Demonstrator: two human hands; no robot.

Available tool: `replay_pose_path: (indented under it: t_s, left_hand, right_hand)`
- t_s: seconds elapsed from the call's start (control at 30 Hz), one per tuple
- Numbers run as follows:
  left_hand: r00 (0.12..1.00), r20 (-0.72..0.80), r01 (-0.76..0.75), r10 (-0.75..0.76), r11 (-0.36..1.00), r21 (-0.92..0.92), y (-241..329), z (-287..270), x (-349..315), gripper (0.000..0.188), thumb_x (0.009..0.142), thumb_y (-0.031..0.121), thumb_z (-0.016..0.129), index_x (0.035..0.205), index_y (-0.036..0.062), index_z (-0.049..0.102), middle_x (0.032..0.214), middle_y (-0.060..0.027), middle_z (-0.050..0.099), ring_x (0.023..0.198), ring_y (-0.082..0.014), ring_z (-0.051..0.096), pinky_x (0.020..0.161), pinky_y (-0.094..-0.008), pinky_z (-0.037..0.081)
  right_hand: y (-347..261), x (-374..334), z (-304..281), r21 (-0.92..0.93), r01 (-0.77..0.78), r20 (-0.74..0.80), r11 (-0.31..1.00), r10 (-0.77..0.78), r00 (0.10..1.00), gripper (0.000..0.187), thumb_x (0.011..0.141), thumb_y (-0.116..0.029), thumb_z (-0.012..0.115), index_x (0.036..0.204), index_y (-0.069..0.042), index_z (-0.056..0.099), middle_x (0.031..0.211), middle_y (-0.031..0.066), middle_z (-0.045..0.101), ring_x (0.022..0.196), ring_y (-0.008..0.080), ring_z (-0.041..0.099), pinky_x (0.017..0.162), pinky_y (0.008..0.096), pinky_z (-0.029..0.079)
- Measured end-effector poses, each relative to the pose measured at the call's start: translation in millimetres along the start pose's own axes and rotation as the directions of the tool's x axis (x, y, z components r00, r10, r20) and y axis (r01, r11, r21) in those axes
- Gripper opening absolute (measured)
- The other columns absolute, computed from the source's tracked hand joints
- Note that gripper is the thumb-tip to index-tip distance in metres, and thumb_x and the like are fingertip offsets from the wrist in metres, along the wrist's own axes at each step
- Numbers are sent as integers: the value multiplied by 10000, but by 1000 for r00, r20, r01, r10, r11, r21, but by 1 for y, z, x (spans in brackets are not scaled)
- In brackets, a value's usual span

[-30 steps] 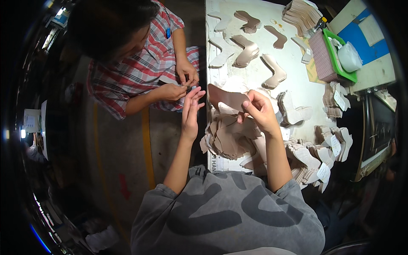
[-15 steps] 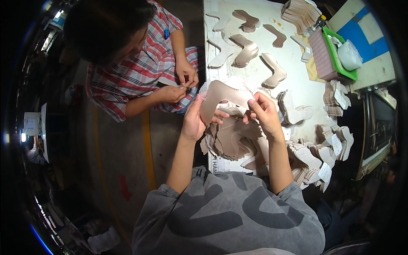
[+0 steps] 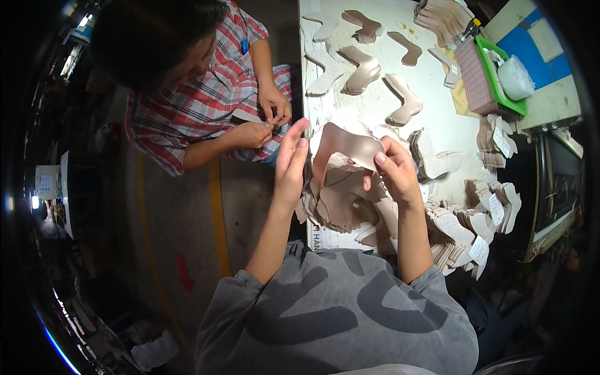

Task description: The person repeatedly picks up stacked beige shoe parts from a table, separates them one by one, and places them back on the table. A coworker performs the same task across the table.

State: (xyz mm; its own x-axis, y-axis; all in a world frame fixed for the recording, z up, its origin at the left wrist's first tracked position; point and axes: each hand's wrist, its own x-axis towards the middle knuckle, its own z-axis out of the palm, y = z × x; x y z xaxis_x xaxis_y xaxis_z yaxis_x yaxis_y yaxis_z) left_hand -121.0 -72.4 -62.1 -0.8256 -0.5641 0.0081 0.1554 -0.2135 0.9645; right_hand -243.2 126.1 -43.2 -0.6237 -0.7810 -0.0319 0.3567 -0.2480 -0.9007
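My right hand pinches the right end of a curved, shiny beige cut piece that looks like part of a shoe upper. The thumb lies on its face and the fingers are behind it. My left hand is upright beside the left end of the piece, fingers stretched out and apart from it. Below the piece lies a loose heap of similar brownish-beige pieces at the near edge of the white table.
Small stacks of curved pieces lie farther back. Bundles with paper tags line the right side. A green basket holds a white bag. At left, another person in a checked shirt handles a small piece.
My left hand has come off the piece and its fingers have straightened. The piece, held by my right hand, has moved slightly right and down.
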Motion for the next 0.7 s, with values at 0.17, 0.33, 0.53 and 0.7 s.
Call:
replay_pose_path:
  t_s: [0.17, 0.33, 0.53, 0.7]
  left_hand:
    - [926, 339, 304, -169, 865, -400, 21, 0, -7, 378, 1086, 146, 549, 1410, -42, 505, 1374, -110, 604, 1262, -153, 578, 1063, -296, 451]
    - [968, 231, 182, -95, 901, -395, 18, -2, -6, 289, 1038, 80, 627, 1297, 8, 519, 1251, -94, 642, 1145, -115, 612, 965, -280, 507]
    - [936, 299, 307, -186, 847, -434, 21, -3, -9, 436, 1013, 49, 658, 1384, 48, 430, 1213, -103, 653, 1112, -125, 626, 945, -276, 520]
    - [926, 305, 347, -222, 819, -457, 26, 4, -10, 496, 1007, 22, 649, 1430, 54, 391, 1218, -125, 654, 1100, -145, 639, 930, -281, 534]
  right_hand:
    - [-11, -4, 7, 78, 36, 92, 996, -43, 995, 182, 1059, -160, 596, 949, -43, 512, 851, 59, 615, 640, 173, 671, 621, 286, 537]
    - [-14, -5, 2, -42, 66, 80, 997, -62, 995, 200, 1054, -155, 604, 918, -53, 499, 888, 78, 616, 674, 170, 673, 662, 280, 535]
    - [-10, -5, -2, 74, 111, 80, 991, -117, 990, 231, 1054, -170, 602, 899, -68, 464, 981, 119, 638, 682, 172, 673, 683, 281, 535]
    - [-5, -4, -2, 43, 97, 49, 994, -99, 994, 234, 1029, -188, 623, 894, -70, 472, 1016, 171, 637, 673, 219, 655, 597, 302, 565]
